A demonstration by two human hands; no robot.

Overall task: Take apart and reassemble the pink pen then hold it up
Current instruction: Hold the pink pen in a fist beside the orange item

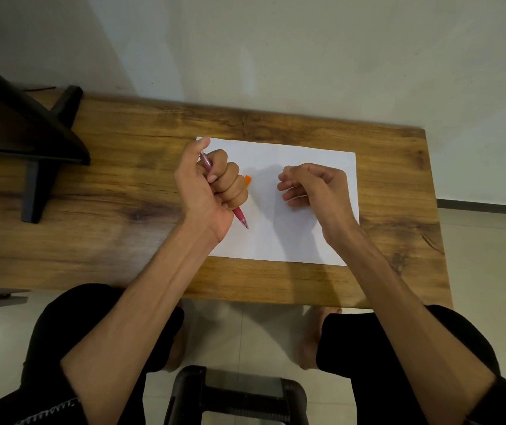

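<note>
- The pink pen [240,216] was enclosed in the fist of the left hand [212,185]; its tip projected below the little-finger side and its clip end showed above the index finger, next to the raised thumb.
- The pen appeared to be in one piece, tip pointing down toward the white paper [294,237]. Whether any inner part was missing could not be determined.
- The right hand [313,187] hovered well apart from the left hand, fingers loosely curled; no item was visible in it, though the palm side was hidden.
- A small orange object [248,179] showed just beyond the left-hand knuckles; its identity could not be determined.
- The paper lay beneath both hands on the wooden table [123,179].
- A dark stand [31,130] stood well to the left of the left hand.
- Judged status: no loose pen parts lay on the paper, so either disassembly had not begun or reassembly was complete; which could not be determined. The final hold-up step was possibly in progress.
</note>
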